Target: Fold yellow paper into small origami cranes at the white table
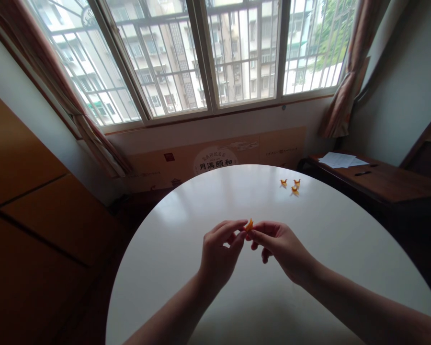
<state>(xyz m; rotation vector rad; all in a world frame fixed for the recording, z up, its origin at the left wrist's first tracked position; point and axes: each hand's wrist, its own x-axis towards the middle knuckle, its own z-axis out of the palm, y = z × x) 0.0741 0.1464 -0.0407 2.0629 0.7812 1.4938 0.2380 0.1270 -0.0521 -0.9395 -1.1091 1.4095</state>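
Note:
Both my hands are raised over the round white table (pixel 165 230), fingertips meeting. Between them sits a tiny folded orange paper piece (pixel 249 224). My left hand (pixel 221 251) pinches it with thumb and forefinger from the left. My right hand (pixel 278 244) pinches it from the right, its other fingers curled under. Three small folded orange paper figures (pixel 290 184) stand on the table farther off, to the right of my hands.
A dark wooden desk (pixel 388 179) with white papers (pixel 339 159) and a pen stands at the right. Cardboard with printed characters (pixel 215 160) leans under the barred window. Curtains hang at both sides; brown wooden panels fill the left.

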